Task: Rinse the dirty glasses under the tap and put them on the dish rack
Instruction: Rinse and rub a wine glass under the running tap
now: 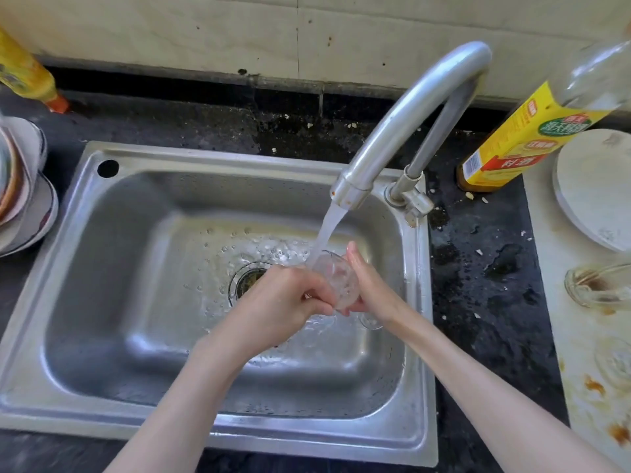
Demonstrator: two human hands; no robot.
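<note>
Both bare forearms come in from the bottom edge and meet over the rectangular stainless-steel sink [112,206]. Above the round drain [248,280], the left hand [278,302] has its fingers curled and pinching the lower part of a small clear stemmed glass [336,283], while the right hand [368,285] cups the bowl from the other side with its fingers almost straight along the wall. This glass is tilted, with its mouth toward the water stream [329,230] that falls from the curved grey metal tap [409,117]; its round foot shows just below the hands. I judge it light, thin and fragile, and very slippery when wet, so the best hold is around the bowl and near the stem, not on the rim. Farther right, on the stained pale worktop [580,353], lies another dirty clear glass [596,285]. Stacked bowls [24,196] stand at the left. No dish rack is visible.
</note>
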